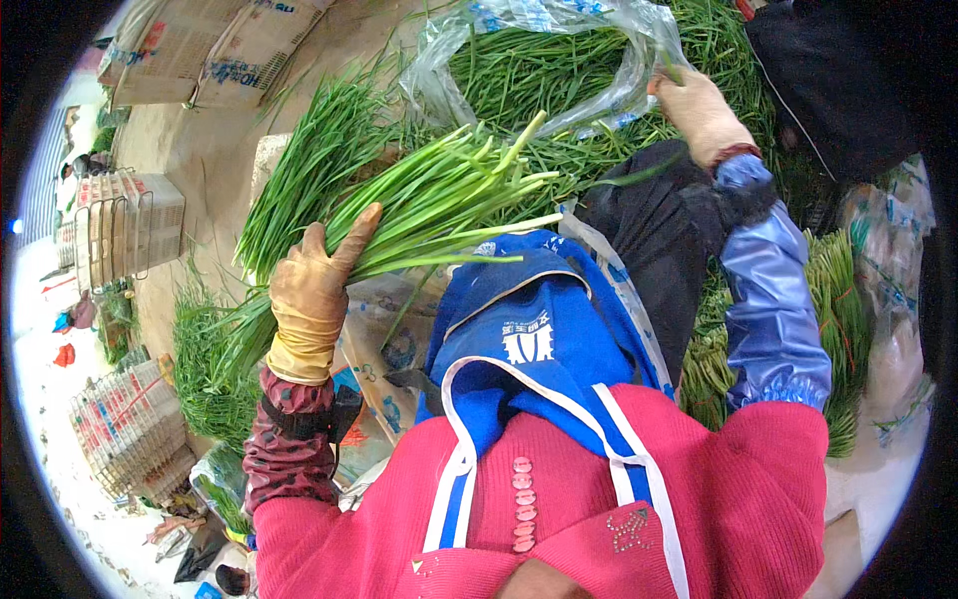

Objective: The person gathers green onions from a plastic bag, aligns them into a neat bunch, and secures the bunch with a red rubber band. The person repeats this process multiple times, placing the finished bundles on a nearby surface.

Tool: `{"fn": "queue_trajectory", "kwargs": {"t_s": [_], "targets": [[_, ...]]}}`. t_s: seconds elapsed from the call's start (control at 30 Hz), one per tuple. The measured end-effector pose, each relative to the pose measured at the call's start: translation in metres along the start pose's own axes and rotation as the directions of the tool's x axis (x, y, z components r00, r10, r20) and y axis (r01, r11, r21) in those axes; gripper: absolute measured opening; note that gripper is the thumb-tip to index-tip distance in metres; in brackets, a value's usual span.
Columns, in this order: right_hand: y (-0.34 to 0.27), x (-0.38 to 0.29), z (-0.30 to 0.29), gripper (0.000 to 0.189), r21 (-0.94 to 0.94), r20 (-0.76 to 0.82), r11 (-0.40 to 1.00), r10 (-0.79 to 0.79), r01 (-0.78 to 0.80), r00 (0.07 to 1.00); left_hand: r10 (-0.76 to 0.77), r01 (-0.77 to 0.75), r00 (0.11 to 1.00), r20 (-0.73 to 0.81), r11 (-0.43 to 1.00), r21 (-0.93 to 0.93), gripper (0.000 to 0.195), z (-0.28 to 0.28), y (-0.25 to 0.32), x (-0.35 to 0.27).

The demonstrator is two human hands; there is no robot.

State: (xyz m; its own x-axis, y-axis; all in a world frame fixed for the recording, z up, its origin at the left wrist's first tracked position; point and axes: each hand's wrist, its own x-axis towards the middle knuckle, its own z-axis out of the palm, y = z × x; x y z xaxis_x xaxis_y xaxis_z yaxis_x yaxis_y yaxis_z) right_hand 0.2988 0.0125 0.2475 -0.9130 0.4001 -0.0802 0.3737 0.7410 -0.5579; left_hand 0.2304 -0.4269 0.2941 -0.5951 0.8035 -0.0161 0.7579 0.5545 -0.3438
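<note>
My left hand (318, 277), in a stained yellow-brown glove, is closed around a bunch of garlic chives (441, 195). The pale stem ends point right, and the leafy ends hang below the hand. My right hand (696, 108), in a beige glove, is at the right rim of a clear plastic bag (434, 75). Its fingers are curled, with a green blade showing beside them; what they grip is partly hidden. Long green chive leaves (539, 71) are visible through the bag's mouth. Another leafy bundle (322, 150) lies just beyond my left hand.
A blue apron (516, 299) covers my lap. Loose chives (718, 45) are heaped at the upper right. Tied bundles (834, 337) lie beside my right sleeve, near plastic wrapping (891, 277). Printed cartons (172, 52) and plastic crates (131, 224) stand on the left. A person's dark clothing (831, 82) is at the upper right.
</note>
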Motion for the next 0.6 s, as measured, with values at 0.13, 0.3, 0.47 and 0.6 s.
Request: {"fn": "queue_trajectory", "kwargs": {"t_s": [0.13,0.3,0.47,0.6], "targets": [[-0.040,-0.036,0.002,0.041,0.354,0.249,0.930,0.008,-0.099,0.968,-0.044,0.043,0.998,0.049,0.999,0.006,0.086,0.000,0.008,0.009],[-0.094,-0.063,0.044,0.033,-0.035,0.159,0.989,-0.138,0.145,0.978,-0.037,0.037,0.999,-0.004,0.998,0.051,0.085,-0.005,0.017,0.021],[-0.077,-0.054,0.052,0.026,-0.134,0.181,0.986,-0.076,0.101,0.980,0.002,0.000,0.999,-0.038,0.999,0.052,0.090,-0.007,0.008,0.014],[-0.015,-0.027,0.005,0.021,-0.466,0.121,0.879,-0.054,0.105,0.991,-0.136,0.143,0.990,0.044,0.960,-0.240,0.083,-0.001,-0.003,-0.003]]}}
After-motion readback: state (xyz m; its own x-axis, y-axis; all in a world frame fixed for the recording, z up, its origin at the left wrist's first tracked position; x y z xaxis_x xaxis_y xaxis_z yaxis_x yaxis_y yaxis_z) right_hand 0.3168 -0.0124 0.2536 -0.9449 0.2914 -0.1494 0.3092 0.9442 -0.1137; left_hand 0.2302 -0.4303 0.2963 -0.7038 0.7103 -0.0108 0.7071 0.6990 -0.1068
